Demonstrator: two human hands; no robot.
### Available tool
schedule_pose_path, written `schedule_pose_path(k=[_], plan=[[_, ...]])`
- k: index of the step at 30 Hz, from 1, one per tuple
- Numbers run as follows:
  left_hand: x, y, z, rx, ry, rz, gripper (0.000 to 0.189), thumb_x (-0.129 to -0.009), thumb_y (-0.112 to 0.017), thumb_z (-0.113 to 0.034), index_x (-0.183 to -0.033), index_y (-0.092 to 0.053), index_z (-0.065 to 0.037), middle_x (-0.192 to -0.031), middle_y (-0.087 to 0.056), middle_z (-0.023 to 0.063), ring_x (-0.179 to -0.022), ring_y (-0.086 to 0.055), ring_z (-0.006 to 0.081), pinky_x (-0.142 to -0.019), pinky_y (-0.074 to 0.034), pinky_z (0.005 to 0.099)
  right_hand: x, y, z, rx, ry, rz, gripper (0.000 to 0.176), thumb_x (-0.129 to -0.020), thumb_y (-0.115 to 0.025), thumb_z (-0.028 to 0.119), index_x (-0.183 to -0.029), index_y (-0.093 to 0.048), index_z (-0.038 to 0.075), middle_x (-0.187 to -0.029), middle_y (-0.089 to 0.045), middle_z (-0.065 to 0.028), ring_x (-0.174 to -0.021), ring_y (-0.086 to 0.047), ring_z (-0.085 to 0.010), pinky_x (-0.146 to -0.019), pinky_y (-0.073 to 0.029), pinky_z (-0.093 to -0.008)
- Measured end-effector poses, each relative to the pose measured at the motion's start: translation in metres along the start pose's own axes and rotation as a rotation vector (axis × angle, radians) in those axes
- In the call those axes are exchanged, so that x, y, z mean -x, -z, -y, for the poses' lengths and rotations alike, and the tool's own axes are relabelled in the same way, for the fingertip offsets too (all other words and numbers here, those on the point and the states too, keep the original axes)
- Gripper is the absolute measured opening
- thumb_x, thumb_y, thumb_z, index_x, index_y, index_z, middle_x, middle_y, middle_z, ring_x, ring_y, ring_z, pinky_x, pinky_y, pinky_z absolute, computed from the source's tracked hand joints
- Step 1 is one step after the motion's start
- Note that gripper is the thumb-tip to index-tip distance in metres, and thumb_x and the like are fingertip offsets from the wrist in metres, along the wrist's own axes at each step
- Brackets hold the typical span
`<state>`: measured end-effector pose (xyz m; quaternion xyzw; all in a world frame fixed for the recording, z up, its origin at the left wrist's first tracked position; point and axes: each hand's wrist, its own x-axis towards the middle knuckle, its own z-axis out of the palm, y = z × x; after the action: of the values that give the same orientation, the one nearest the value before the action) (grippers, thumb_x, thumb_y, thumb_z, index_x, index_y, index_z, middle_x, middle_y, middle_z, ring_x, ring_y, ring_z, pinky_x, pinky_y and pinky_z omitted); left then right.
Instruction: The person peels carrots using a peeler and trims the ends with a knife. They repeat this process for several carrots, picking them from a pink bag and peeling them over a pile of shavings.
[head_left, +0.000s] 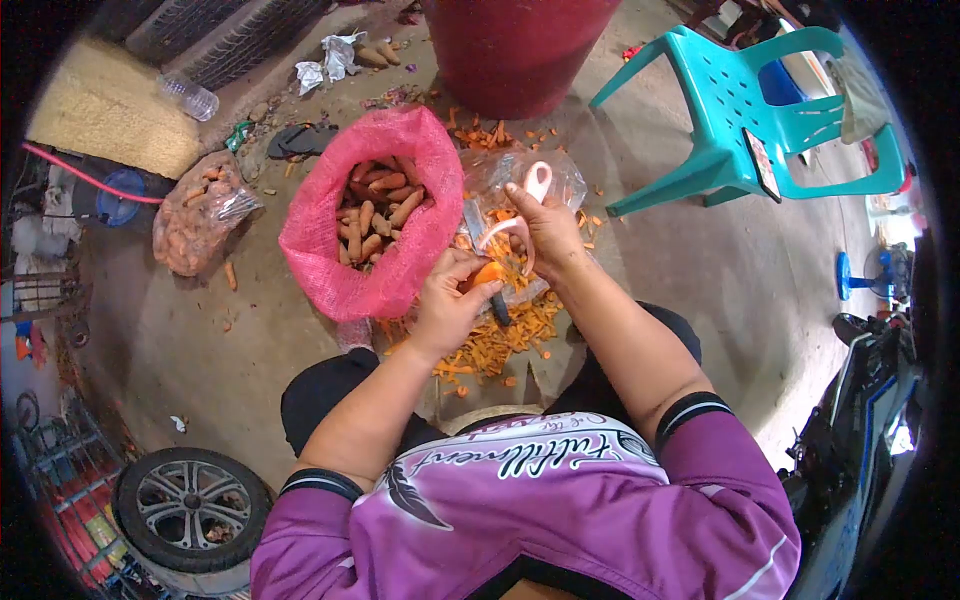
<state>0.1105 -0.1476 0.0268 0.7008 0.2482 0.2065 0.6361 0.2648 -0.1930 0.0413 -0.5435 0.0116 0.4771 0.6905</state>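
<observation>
My left hand (447,305) grips a short orange carrot (488,273) over a heap of orange peelings (505,335) on the concrete floor. My right hand (545,228) holds a white Y-shaped peeler (522,212), its blade close to the carrot's end. A pink mesh sack (385,275) full of unpeeled carrots stands open just left of my hands. A clear plastic bag (500,170) lies behind the peeler.
A tied clear bag of carrots (195,215) lies far left. A red tub (515,50) stands at the top. A teal plastic chair (760,120) is at the right, a car wheel (190,505) at lower left, a motorbike (870,400) at right.
</observation>
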Motion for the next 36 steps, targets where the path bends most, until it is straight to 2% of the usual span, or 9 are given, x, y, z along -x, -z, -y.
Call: schedule_pose_path(k=[7,10,17,19,23,28,31,33,36], plan=[[-0.003,0.003,0.007,-0.078,-0.09,0.026,0.02,-0.072,-0.063,-0.004,-0.09,-0.058,0.001,-0.083,-0.047,0.0021,-0.075,-0.046,0.0097,-0.066,-0.038,0.0201,-0.005,0.002,-0.003,0.007,0.002,-0.017,0.026,-0.075,-0.064,0.022,-0.085,-0.046,0.005,-0.063,-0.049,-0.0037,-0.047,-0.05,-0.0124,-0.035,-0.037,-0.0224],[-0.001,0.006,-0.001,0.12,0.221,0.023,0.016,-0.075,-0.06,-0.005,-0.091,-0.057,-0.001,-0.085,-0.051,0.0031,-0.073,-0.049,0.0096,-0.063,-0.042,0.021,-0.019,0.012,-0.005,-0.025,0.176,-0.133,0.024,-0.077,-0.061,0.023,-0.086,-0.047,0.007,-0.06,-0.048,-0.0019,-0.042,-0.047,-0.0116,-0.034,-0.035,-0.0224],[-0.017,0.032,-0.001,0.884,0.319,-0.215,0.016,-0.079,-0.056,-0.003,-0.086,-0.042,-0.007,-0.086,-0.056,0.008,-0.075,-0.057,0.0166,-0.067,-0.047,0.0261,-0.012,0.005,-0.011,0.42,0.047,-0.055,0.025,-0.079,-0.058,0.021,-0.087,-0.045,0.002,-0.062,-0.048,-0.0046,-0.043,-0.047,-0.0118,-0.036,-0.037,-0.0227],[-0.016,0.031,0.005,0.817,0.321,-0.157,0.016,-0.078,-0.057,-0.003,-0.084,-0.043,-0.007,-0.085,-0.056,0.0083,-0.074,-0.056,0.0161,-0.067,-0.046,0.0251,-0.012,0.006,-0.016,0.376,0.018,-0.009,0.026,-0.078,-0.06,0.02,-0.087,-0.047,-0.001,-0.068,-0.054,-0.0058,-0.05,-0.051,-0.0124,-0.041,-0.039,-0.025],[-0.011,0.022,0.012,0.378,0.266,-0.056,0.017,-0.076,-0.058,-0.003,-0.085,-0.044,-0.006,-0.085,-0.054,0.008,-0.075,-0.055,0.015,-0.067,-0.044,0.0244,-0.02,0.007,-0.032,0.483,0.308,-0.073,0.028,-0.075,-0.063,0.021,-0.087,-0.052,-0.002,-0.073,-0.058,-0.0103,-0.061,-0.056,-0.0174,-0.054,-0.044,-0.0281],[-0.008,0.01,0.004,-0.078,0.066,0.119,0.025,-0.081,-0.052,-0.006,-0.103,-0.042,-0.001,-0.09,-0.049,0.0035,-0.081,-0.048,0.0099,-0.073,-0.04,0.0232,-0.012,0.003,-0.032,0.615,0.469,-0.08,0.033,-0.07,-0.067,0.022,-0.086,-0.053,-0.004,-0.076,-0.061,-0.015,-0.07,-0.058,-0.0188,-0.063,-0.045,-0.0302],[-0.008,0.005,0.004,-0.047,-0.021,0.104,0.025,-0.082,-0.051,-0.009,-0.104,-0.043,-0.001,-0.084,-0.05,0.0045,-0.078,-0.05,0.0116,-0.071,-0.041,0.0246,-0.016,0.008,-0.035,0.785,0.56,-0.069,0.026,-0.075,-0.063,0.014,-0.089,-0.049,-0.003,-0.07,-0.055,-0.0055,-0.053,-0.05,-0.0105,-0.048,-0.042,-0.0237],[-0.009,0.006,0.01,-0.106,-0.066,0.056,0.025,-0.081,-0.052,-0.01,-0.102,-0.045,0.0,-0.078,-0.052,0.0072,-0.069,-0.053,0.0144,-0.063,-0.043,0.0267,-0.016,0.006,-0.018,0.577,0.518,-0.162,0.025,-0.075,-0.063,0.015,-0.087,-0.049,-0.002,-0.069,-0.055,-0.0052,-0.051,-0.049,-0.0091,-0.045,-0.04,-0.0223],[-0.005,0.008,-0.012,0.054,0.34,0.162,0.022,-0.086,-0.046,-0.013,-0.106,-0.045,-0.004,-0.076,-0.047,-0.0017,-0.058,-0.045,0.0058,-0.051,-0.038,0.0195,-0.002,-0.003,0.004,0.246,0.403,-0.135,0.021,-0.075,-0.062,0.017,-0.082,-0.049,0.002,-0.064,-0.052,-0.0023,-0.046,-0.047,-0.0075,-0.039,-0.035,-0.0203]])
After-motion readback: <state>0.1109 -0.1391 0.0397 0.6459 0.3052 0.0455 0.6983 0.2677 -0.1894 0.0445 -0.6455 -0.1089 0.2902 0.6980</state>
